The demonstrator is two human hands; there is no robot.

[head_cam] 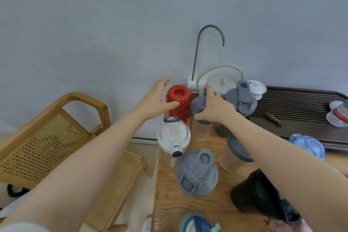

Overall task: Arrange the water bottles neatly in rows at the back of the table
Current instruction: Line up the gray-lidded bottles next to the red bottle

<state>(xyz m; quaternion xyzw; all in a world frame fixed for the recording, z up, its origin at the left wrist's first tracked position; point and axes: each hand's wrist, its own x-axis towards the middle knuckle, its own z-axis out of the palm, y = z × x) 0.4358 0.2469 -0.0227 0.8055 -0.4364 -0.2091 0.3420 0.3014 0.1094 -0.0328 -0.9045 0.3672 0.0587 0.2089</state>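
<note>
Several water bottles stand on the wooden table (169, 199). My left hand (158, 100) curls around the red bottle (178, 100) at the back left corner, thumb on its front. My right hand (211, 109) grips the grey lid of a clear bottle (200, 128) just right of the red one. Behind that stands another grey-lidded bottle (242, 98). Closer to me are a white-lidded clear bottle (173, 137), a large grey-lidded bottle (196, 172), a clear one under my right forearm (231, 154), a black bottle (258, 196), a blue-lidded one (308, 146) and another blue-lidded one (195, 222) at the near edge.
A white kettle base with a curved spout (220, 79) stands against the wall behind the bottles. A dark slatted tea tray (293, 103) with small cups (339, 117) lies at the back right. A wooden cane chair (49, 137) stands left of the table.
</note>
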